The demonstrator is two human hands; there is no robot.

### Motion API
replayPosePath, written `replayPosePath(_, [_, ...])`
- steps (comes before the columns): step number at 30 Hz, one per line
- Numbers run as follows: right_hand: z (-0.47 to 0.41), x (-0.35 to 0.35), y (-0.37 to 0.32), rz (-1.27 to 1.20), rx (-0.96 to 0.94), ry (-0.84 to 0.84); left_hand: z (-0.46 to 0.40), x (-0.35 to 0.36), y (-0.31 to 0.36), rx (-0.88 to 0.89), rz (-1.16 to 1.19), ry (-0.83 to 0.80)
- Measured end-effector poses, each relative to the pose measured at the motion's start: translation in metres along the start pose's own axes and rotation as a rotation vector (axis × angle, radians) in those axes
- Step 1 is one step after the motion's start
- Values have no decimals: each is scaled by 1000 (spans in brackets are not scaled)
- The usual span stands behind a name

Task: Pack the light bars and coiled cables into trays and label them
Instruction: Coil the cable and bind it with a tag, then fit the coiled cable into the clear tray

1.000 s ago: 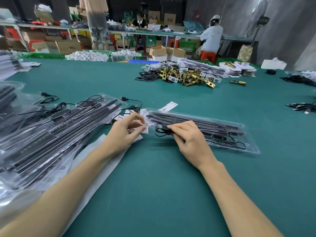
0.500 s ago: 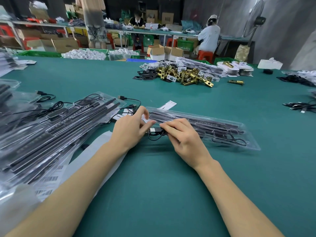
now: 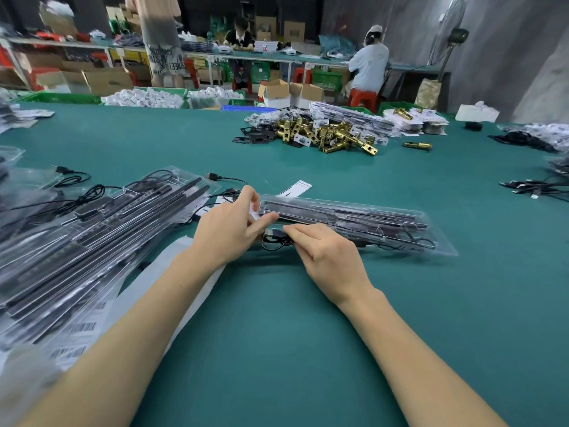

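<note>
I see the clear plastic tray (image 3: 400, 229) of black light bars running centre to right; both hands meet at its left end: left hand (image 3: 228, 232) pinching a small white label (image 3: 254, 214), right hand (image 3: 329, 257) pinching the black coiled cable (image 3: 272, 241).

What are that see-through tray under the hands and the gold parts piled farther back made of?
The tray looks like thin clear plastic: glossy, with dark bars showing through. The gold parts appear to be brass-coloured metal, shiny with bright glints; solid brass or plating, I cannot tell.

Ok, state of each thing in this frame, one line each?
clear tray: flat on the table, light bars inside.
black cable: hanging out over the tray's near edge.
left hand: pinching a white label at the tray's end.
right hand: fingers on the cable.
packed trays: stacked at left.
</note>
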State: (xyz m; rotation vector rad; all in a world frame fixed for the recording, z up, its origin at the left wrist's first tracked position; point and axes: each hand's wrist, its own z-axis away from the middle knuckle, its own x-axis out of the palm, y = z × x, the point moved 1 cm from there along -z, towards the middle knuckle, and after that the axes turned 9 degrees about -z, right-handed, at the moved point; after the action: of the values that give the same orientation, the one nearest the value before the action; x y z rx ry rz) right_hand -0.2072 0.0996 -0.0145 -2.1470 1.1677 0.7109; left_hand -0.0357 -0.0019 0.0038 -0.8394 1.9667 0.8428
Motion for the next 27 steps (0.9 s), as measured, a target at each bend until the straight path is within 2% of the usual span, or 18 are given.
replayPosePath(5, [-4,-2,5,-9,218,-95,1,-4,3,10,54,-50])
replayPosePath(8, [-8,0,7,5,323,-192,5,-4,2,21,202,-64])
replayPosePath(10, [-12,1,7,29,359,-226,8,-3,0,14,308,-39])
replayPosePath(14, [-17,6,6,119,413,-294,15,0,-4,85,350,37])
replayPosePath(20, [-19,15,2,166,466,-351,19,-2,-4,266,302,5])
replayPosePath(25, [-15,17,-1,99,456,-398,14,-4,8,206,76,-63])
replayPosePath(27, [-13,15,-2,106,409,-405,12,-4,9,190,57,-101])
